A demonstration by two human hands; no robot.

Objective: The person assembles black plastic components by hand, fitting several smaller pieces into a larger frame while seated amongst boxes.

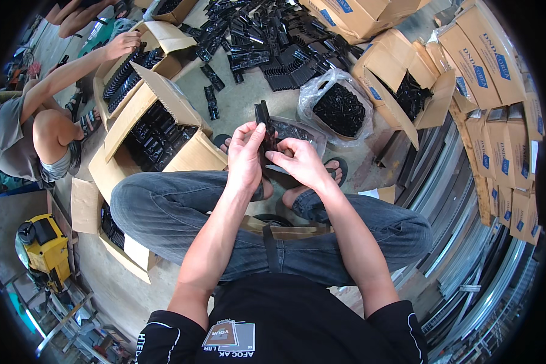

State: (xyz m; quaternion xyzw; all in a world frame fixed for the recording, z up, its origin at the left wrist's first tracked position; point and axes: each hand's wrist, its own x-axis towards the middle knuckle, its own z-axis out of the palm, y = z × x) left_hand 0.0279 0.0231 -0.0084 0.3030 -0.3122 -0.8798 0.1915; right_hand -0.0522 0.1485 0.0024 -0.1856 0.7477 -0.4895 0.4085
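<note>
Between my knees I hold up a black plastic part [262, 115], long and narrow, its exact kind unclear. My left hand [244, 148] is closed around it, thumb along its side. The fingers of my right hand [297, 161] pinch at its lower end; whether a smaller piece sits in them I cannot make out. Just beyond my hands lies a clear plastic bag [312, 138], partly hidden by them. Farther right stands another clear bag [365, 136], full of small black pieces [341, 109].
Loose black parts [291, 60] cover the floor ahead. Open cartons of black parts stand at left [182, 159] and right [376, 91]. A co-worker's hand [123, 45] reaches into a far-left carton. Stacked cartons [506, 145] and metal profiles [446, 200] line the right; a yellow machine [45, 252] stands left.
</note>
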